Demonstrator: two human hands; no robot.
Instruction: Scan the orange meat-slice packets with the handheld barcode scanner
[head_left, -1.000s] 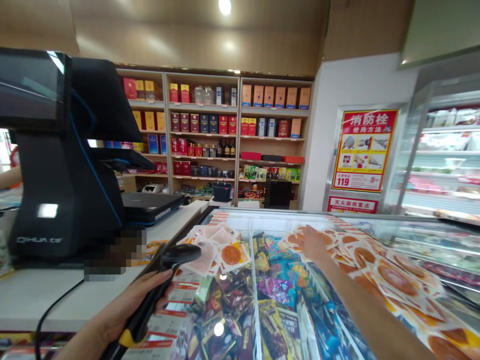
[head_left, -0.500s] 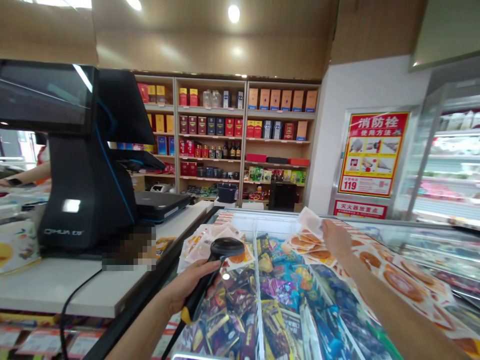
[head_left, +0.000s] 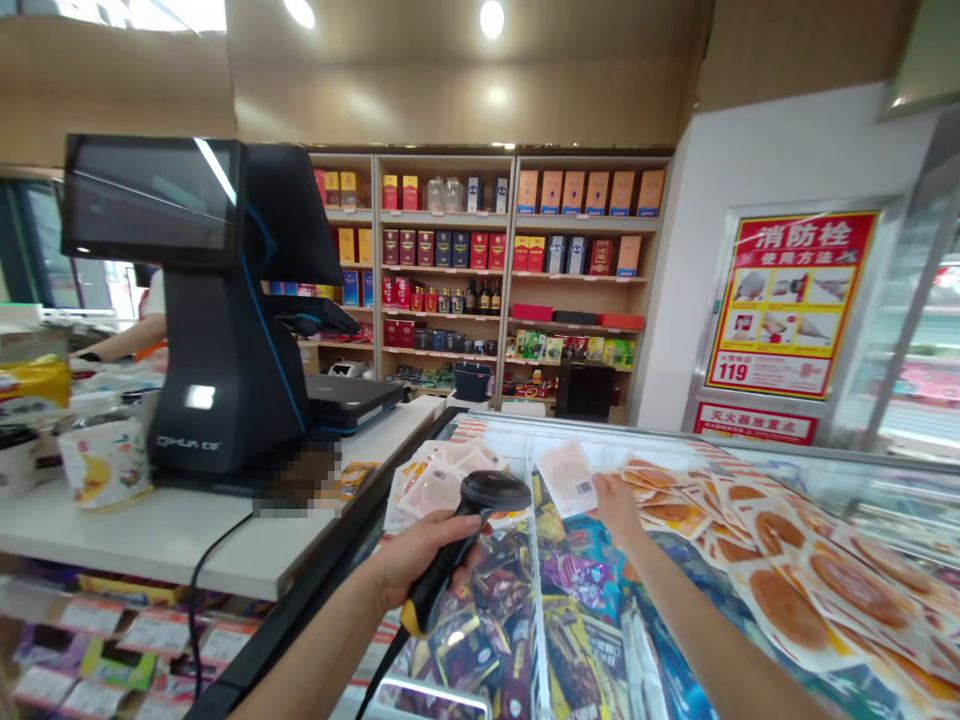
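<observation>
My left hand is wrapped round the handle of a black and yellow barcode scanner, whose head points to the right. In my right hand a flat white packet is pinched at its edge, a small printed code on the side facing me. The packet is a little right of the scanner head, apart from it. Behind the scanner lies a pile of similar pale packets on the freezer's glass top. To the right, many packets with round brown pictures are spread over the glass.
Below the glass, the chest freezer holds colourful wrapped goods in divided sections. At left, a black checkout terminal stands on a white counter. Shelves of boxes line the back. Another person's arm shows at far left.
My right hand has brought the white packet left from the right-hand spread toward the scanner, turning its coded side to view. My left hand still grips the scanner. The view has shifted left.
</observation>
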